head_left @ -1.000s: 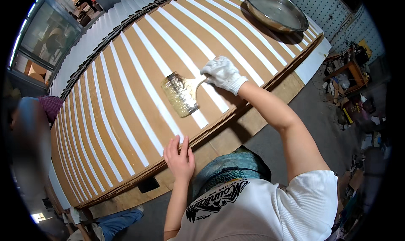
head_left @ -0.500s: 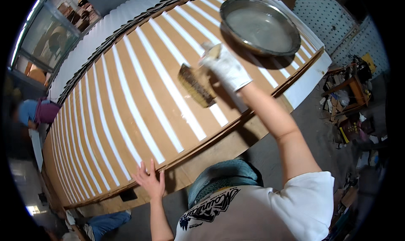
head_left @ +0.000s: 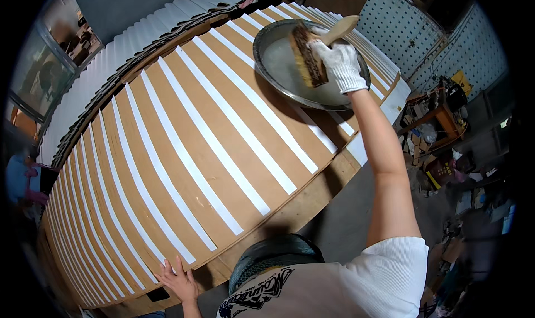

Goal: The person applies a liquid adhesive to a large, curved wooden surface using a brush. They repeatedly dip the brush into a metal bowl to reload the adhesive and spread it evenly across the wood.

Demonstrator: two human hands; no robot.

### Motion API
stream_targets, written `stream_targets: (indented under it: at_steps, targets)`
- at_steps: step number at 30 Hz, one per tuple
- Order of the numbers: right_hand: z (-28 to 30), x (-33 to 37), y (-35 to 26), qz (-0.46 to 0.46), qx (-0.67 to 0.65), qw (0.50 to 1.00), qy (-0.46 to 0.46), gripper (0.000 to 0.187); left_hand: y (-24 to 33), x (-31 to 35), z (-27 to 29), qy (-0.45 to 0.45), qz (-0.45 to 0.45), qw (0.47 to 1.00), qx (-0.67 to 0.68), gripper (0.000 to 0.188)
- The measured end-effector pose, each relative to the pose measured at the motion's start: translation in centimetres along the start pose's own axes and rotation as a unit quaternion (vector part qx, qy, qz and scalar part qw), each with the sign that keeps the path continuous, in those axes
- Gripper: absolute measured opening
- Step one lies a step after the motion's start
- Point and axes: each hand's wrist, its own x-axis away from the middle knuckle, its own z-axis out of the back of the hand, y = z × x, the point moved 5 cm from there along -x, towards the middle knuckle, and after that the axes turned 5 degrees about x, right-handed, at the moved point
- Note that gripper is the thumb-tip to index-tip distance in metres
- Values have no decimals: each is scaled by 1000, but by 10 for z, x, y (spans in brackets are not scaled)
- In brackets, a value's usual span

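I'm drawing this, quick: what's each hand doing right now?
Left hand: open, at the near edge of the striped sheet.
Right hand: gloved, closed on the wide brush, over the metal bowl.

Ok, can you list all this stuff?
Wide brush: 1, tan-brown, over basin
Metal basin: 1, silver, on brown sheets
Liquid: 1, milky, in basin
Brown sheets: uncountable, brown, centre
White strips: many, white, across sheets
Corrugated sheets: several, white, behind
Perforated panelling: uncountable, bluish, upper right
Window: 1, greyish, left
Co-worker: 1, blue top, far left
Wooden stand: 1, brown, right
Clutter: uncountable, mixed, right
T-shirt: 1, white, bottom
Right hand: 1, white-gloved, gripping brush
Left hand: 1, bare, at sheets' edge
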Motion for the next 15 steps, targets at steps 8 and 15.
stream_targets:
  at_steps: [8,15]
  targets:
    - [-86,3,21,-159,-166,966,-116,59,2,-3,-1,57,-13,998,29,69]
    - [-77,3,14,-366,-640,667,-105,25,-13,-4,16,42,67,993,93,64]
